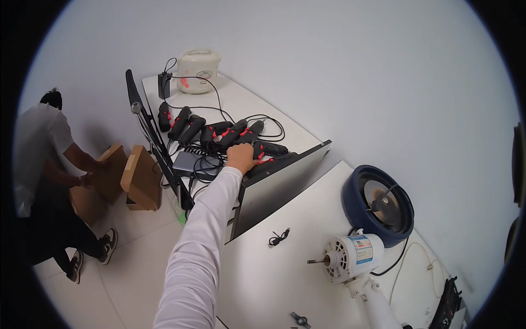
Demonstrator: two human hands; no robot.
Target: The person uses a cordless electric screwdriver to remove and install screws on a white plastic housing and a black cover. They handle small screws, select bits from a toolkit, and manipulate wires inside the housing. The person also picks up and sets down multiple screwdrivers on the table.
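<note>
My left hand (241,157), in a white sleeve, reaches over the far white table, fingers curled closed, at the near end of a row of black pistol-shaped tools with red parts (233,133). It touches or lies against the nearest of these tools (268,149); what is inside the fingers is hidden. Just left of the hand, black coiled cables (211,164) lie tangled over a grey box-shaped device (192,162). A dark-edged upright panel (282,189) stands right below the hand. My right hand is out of view.
A rice cooker (197,74) and black power adapter (164,85) stand at the far end. A long dark panel (156,137) edges the left. Nearer right are a white motor (356,255), a blue round fan part (350,200) and a short cable (279,237). At left, a person (46,148) handles cardboard boxes (143,178).
</note>
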